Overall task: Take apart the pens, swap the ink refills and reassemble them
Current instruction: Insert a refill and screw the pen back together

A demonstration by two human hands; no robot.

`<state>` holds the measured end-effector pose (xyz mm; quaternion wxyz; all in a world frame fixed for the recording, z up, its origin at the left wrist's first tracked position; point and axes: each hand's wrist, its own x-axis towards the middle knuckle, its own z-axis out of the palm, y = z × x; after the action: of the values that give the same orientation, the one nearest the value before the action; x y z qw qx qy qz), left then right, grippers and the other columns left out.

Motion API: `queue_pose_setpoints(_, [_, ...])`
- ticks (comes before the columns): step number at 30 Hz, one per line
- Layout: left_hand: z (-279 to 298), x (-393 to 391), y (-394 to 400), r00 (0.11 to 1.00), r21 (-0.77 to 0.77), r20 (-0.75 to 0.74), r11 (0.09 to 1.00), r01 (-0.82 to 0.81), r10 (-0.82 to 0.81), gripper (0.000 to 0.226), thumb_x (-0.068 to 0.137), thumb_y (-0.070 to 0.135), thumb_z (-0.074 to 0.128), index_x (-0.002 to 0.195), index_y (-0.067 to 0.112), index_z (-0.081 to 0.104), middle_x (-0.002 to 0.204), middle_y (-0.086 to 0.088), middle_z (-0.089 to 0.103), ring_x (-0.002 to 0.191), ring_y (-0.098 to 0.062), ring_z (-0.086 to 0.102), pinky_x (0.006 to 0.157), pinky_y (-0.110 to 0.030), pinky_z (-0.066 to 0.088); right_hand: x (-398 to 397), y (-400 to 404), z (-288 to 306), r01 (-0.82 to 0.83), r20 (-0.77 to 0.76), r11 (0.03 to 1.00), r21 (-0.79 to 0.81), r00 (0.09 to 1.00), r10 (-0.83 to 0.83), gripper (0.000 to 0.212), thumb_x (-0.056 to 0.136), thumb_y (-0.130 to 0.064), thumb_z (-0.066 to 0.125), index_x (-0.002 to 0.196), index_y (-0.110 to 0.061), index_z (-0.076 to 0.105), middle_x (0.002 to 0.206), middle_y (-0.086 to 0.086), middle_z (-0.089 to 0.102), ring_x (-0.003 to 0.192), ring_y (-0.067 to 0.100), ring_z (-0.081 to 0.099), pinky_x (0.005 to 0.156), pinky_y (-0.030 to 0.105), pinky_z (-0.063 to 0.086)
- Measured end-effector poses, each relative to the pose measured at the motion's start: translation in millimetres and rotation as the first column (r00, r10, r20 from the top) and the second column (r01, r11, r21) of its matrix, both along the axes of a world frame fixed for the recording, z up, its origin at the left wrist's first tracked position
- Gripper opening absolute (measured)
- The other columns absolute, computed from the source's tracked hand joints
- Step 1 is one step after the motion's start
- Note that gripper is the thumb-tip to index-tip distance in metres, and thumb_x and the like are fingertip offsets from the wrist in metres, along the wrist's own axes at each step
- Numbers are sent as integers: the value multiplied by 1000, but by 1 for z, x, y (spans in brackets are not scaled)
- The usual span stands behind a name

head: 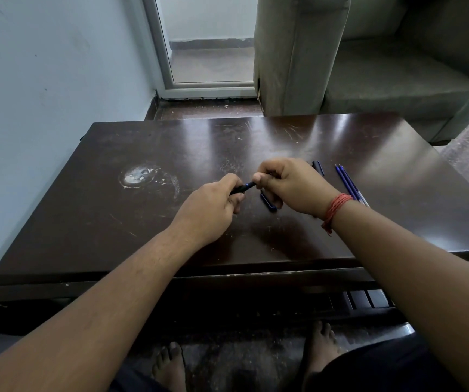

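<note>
At about nine o'clock on the dark wooden table [92, 193] sits a whitish ring stain [143, 176], well apart from the work. Toward the centre, the left hand [210, 207] has its fingers curled round the rear of a dark pen barrel [241, 189]. That barrel is the task's thing now in hand; its long axis runs from eight o'clock up to two o'clock, bridging the two hands. The right hand [290, 185] pinches the barrel's far end between thumb and curled fingers; what sits in that pinch is hidden. Both hands touch the pen, so neither is nearer. I judge a pull or twist along that slanted axis comes next, the hands working against each other.

Just under the right hand, at five o'clock from the barrel, lies a blue pen cap [267, 203], and another blue piece [318, 167] rests beside its knuckles at two o'clock. Further right, at three o'clock, two blue ink refills [347, 182] lie side by side, tips toward eleven o'clock, near the wrist's red thread band [336, 206].
</note>
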<state>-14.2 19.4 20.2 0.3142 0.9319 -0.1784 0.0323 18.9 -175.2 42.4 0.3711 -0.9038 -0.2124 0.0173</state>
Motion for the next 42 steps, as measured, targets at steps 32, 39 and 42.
queue_pose_setpoints(32, [0, 4, 7, 990, -142, -55, 981, -133, 127, 5, 100, 17, 51, 95, 18, 52, 74, 2, 67, 63, -19, 59, 65, -39, 53, 16, -4, -19, 222, 3, 962, -161, 974, -224, 32, 93, -48, 57, 103, -18, 52, 83, -3, 59, 74, 17, 59, 59, 31, 45])
queue_pose_setpoints(39, [0, 6, 11, 988, -115, -49, 981, -153, 148, 2, 100, 17, 52, 99, 17, 54, 76, 3, 68, 70, -21, 64, 67, -42, 55, 14, -4, -31, 78, 105, 820, -568, 994, -22, 27, 91, -44, 61, 94, -19, 52, 97, -1, 50, 91, 23, 56, 71, 30, 41])
queue_pose_setpoints(42, [0, 6, 11, 989, -90, -48, 986, -143, 140, 3, 101, 18, 51, 100, 17, 54, 77, 2, 68, 68, -20, 63, 66, -43, 55, 16, -8, -26, 109, 103, 836, -538, 993, -64, 24, 91, -38, 63, 96, -16, 55, 97, 1, 58, 88, 22, 58, 74, 35, 50])
